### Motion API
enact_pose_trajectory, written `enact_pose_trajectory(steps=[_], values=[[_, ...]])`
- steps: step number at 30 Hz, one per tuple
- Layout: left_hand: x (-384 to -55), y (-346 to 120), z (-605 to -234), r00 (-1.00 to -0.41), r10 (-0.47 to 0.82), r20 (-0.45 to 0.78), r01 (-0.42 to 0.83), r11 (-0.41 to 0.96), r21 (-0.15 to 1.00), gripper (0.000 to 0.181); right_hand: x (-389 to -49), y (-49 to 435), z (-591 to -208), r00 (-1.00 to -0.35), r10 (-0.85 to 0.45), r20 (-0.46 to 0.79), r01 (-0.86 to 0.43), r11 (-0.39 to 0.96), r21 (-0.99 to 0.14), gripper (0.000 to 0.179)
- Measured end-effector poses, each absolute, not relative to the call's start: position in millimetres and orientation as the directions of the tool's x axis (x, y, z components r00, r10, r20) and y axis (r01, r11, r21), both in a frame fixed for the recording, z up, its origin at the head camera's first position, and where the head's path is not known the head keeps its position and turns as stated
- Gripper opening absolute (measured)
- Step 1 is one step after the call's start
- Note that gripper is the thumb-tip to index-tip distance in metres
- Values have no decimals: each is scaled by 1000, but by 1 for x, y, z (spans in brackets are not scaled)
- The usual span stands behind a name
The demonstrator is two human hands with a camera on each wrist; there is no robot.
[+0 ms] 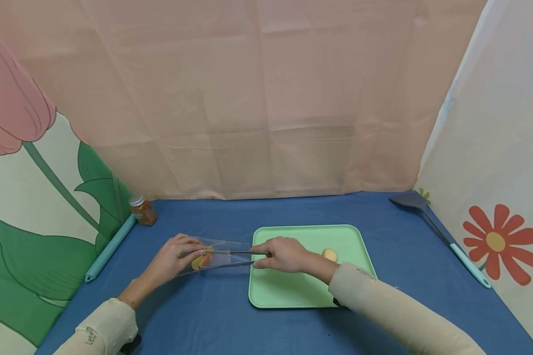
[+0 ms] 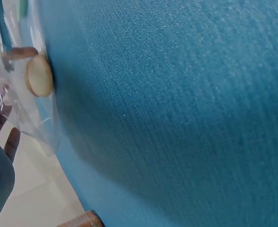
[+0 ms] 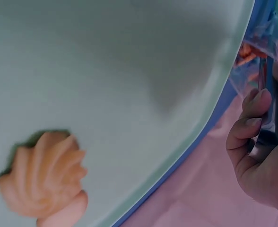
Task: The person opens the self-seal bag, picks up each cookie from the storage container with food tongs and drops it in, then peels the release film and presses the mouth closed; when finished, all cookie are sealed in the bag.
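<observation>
Blue cloth underlies slim tongs and a filmy bag.

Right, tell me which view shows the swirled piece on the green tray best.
The right wrist view: there the swirled piece looms large and its ridges stand out. The head view shows it small on the green tray, ridges hard to make out. The left wrist view misses it.

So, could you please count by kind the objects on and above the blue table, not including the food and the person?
Tongs: 1
Clear bag: 1
Green tray: 1
Spatula: 1
Jar: 1
Turquoise roll: 1
Total: 6
</observation>
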State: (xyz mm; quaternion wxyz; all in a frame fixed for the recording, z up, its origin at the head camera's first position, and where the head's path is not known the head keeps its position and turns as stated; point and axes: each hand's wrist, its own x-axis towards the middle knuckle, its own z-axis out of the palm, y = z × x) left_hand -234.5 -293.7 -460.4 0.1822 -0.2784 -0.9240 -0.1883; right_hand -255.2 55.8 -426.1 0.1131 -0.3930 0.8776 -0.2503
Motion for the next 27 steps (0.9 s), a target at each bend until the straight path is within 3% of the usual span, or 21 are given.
enact_pose_trajectory(steps=[15, 27], values=[[-235, -293, -459, -753, 466, 464, 608, 762, 222, 13, -257, 36, -424, -679, -734, -8, -655, 612, -444, 47], [-236, -296, -461, -727, 480, 492, 635, 742, 215, 15, -253, 71, -419, -705, -707, -55, -598, 634, -491, 48]])
